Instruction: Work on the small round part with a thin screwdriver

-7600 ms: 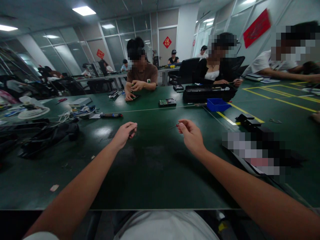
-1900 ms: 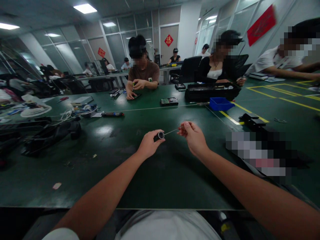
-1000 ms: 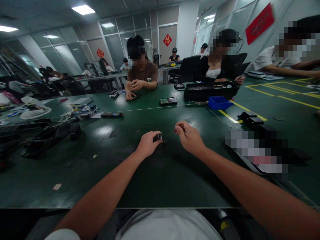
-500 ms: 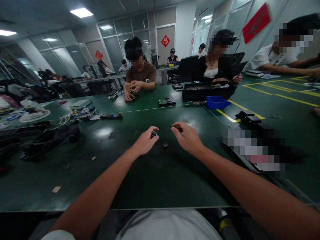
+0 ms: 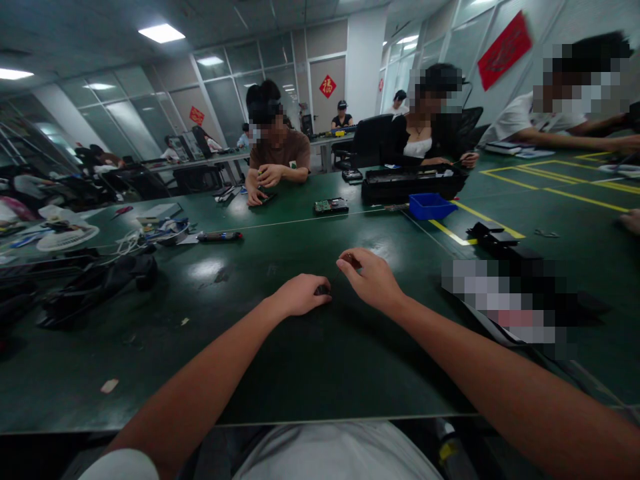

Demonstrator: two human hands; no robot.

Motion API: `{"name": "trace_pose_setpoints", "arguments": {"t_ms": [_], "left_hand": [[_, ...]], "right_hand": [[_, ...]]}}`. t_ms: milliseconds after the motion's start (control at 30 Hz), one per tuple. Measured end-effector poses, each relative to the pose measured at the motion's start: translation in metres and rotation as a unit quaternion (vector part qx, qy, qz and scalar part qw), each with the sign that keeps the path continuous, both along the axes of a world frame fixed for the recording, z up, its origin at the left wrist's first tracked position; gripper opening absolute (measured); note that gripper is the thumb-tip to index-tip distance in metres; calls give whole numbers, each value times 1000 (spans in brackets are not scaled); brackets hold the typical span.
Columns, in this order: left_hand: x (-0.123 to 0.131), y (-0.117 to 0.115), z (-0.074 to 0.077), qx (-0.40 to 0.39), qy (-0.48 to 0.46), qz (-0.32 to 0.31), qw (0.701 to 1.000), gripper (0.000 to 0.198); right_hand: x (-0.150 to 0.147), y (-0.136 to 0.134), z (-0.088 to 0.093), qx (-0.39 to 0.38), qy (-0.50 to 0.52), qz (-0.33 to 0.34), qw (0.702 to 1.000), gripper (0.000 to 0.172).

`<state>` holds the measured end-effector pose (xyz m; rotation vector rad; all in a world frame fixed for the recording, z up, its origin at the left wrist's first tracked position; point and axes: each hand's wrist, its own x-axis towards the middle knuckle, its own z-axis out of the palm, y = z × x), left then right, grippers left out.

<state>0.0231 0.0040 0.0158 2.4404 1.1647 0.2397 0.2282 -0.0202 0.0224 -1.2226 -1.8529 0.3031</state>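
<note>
My left hand [image 5: 303, 295] is low over the table, its fingers and thumb curled around a small dark round part [image 5: 323, 290]. Most of that part is hidden by the fingers, so its kind does not show. To the right and slightly higher, my right hand [image 5: 369, 273] is closed in a pinch. A thin dark line seems to stick out from its fingertips towards the left hand, but what they hold is too small to name. The two hands are close together without touching, above the green tabletop [image 5: 300, 360].
A dark marker-like tool [image 5: 220, 237] lies ahead on the left, near a black bag-like item [image 5: 100, 287]. Farther off are a circuit board [image 5: 331, 206] and a blue bin [image 5: 433, 207]. Long black parts [image 5: 505, 247] lie to the right. Co-workers sit across the table.
My left hand has moved right and down to where a small dark round part lay on the table; that part no longer shows there separately. My right hand has barely shifted, its fingertips closer together.
</note>
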Motion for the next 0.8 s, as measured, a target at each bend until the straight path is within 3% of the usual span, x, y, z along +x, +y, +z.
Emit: {"name": "trace_pose_setpoints", "arguments": {"t_ms": [167,333,433,567,667,733,800], "left_hand": [[-19,8,9,-81,-101,65,989,25],[-57,18,21,-154,-217,184,946,30],[-89,24,23,-190,-328,264,887,30],[-139,27,27,-205,-489,349,772,27],[-176,24,35,-194,-553,401,704,15],[-197,18,43,-180,-577,434,669,13],[-216,9,50,-135,-571,475,656,22]], "right_hand": [[0,2,-3,2,-2,5,1000,16],[0,1,-3,-11,-7,15,1000,17],[0,1,-2,-15,-1,18,1000,17],[0,1,-1,-17,1,22,1000,17],[1,2,-3,-22,-2,22,1000,18],[2,3,-4,-24,-3,20,1000,19],[2,3,-4,-22,-5,18,1000,19]]}}
